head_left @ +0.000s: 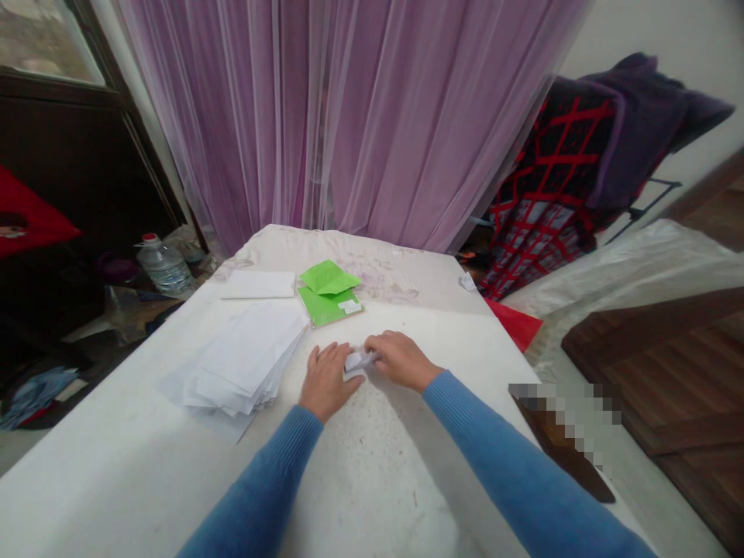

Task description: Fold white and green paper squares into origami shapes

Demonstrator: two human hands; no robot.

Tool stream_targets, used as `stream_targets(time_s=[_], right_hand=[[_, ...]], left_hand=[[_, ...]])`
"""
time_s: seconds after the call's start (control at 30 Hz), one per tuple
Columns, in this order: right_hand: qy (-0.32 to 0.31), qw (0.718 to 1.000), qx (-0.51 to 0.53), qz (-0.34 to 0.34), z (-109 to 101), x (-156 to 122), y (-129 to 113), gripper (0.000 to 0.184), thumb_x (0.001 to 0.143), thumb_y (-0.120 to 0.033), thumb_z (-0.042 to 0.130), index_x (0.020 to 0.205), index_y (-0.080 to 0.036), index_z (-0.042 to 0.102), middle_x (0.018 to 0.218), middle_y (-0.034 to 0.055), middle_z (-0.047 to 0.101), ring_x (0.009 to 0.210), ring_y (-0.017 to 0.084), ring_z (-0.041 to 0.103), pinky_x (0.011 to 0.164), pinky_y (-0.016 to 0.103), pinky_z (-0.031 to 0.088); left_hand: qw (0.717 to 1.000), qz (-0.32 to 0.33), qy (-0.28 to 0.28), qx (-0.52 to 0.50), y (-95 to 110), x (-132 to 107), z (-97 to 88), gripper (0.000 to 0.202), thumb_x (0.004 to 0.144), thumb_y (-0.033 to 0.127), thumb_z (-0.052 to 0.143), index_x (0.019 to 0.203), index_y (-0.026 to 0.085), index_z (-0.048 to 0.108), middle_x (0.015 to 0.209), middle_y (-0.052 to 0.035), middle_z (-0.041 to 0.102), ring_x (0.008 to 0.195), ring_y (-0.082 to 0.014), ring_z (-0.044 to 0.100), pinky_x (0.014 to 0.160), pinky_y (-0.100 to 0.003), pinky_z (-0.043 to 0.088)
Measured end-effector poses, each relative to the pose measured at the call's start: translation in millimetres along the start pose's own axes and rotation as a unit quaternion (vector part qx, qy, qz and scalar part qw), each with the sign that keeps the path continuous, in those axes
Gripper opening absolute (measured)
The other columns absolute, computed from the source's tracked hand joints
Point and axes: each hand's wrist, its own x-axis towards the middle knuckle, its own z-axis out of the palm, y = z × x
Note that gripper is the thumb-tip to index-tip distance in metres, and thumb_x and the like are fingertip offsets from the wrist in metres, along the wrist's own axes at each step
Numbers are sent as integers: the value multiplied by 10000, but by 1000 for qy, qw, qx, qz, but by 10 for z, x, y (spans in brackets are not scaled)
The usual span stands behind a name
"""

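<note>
A small folded piece of white paper [359,361] lies on the table between my two hands. My left hand [330,380] rests on the table with its fingers apart, the thumb and fingertips at the paper's left edge. Closed fingers of my right hand [404,360] pinch the paper's right end. Just beyond the hands sit a green pad [331,308] with a white label and a folded green paper [328,277] on top of it. To the left is a loose stack of white sheets [249,356].
The white-covered table [372,480] has small dark crumbs near me. A white pad [259,284] lies at the back left, and a crumpled paper scrap [466,282] at the right edge. Purple curtains [372,116] hang behind. A water bottle [163,263] stands left of the table.
</note>
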Motion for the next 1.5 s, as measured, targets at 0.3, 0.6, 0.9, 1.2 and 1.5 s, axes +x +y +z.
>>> stream_targets(time_s=[0.3, 0.6, 0.9, 1.2, 1.5], right_hand=[[146, 986, 81, -22, 206, -194, 113, 285, 723, 15, 489, 833, -220, 607, 1040, 55, 671, 1033, 201, 545, 911, 332, 428], [221, 966, 136, 19, 677, -532, 91, 319, 780, -32, 458, 985, -221, 613, 1102, 71, 668, 1104, 203, 566, 1003, 399, 428], [198, 967, 139, 75, 688, -626, -156, 68, 880, -237, 592, 917, -233, 649, 1120, 45, 684, 1088, 196, 572, 972, 372, 383], [186, 963, 132, 143, 645, -529, -224, 81, 869, -202, 565, 836, -230, 634, 1047, 26, 689, 1024, 190, 566, 904, 335, 356], [184, 958, 136, 171, 670, -507, -269, 49, 854, -217, 567, 894, -224, 594, 971, 32, 665, 986, 211, 549, 888, 336, 342]], left_hand=[[999, 7, 4, -41, 13, 28, -64, 631, 828, 323, 628, 1406, 226, 395, 1389, -115, 550, 1284, -219, 502, 1160, -516, 212], [984, 170, -51, 15, 33, -21, -89, 477, 843, 209, 617, 1283, 387, 575, 1534, -45, 366, 1413, -266, 327, 1163, -541, 201], [989, 137, -57, 7, 28, -5, -76, 450, 828, 260, 634, 1273, 293, 580, 1492, -92, 430, 1375, -256, 394, 1156, -528, 242], [991, 118, -63, 2, 35, 7, -65, 418, 837, 259, 595, 1254, 275, 586, 1469, -97, 460, 1348, -252, 429, 1135, -517, 296], [995, 79, -68, 3, 109, 35, -38, 423, 848, 275, 577, 1271, 271, 570, 1443, -91, 495, 1333, -235, 449, 1151, -540, 244]])
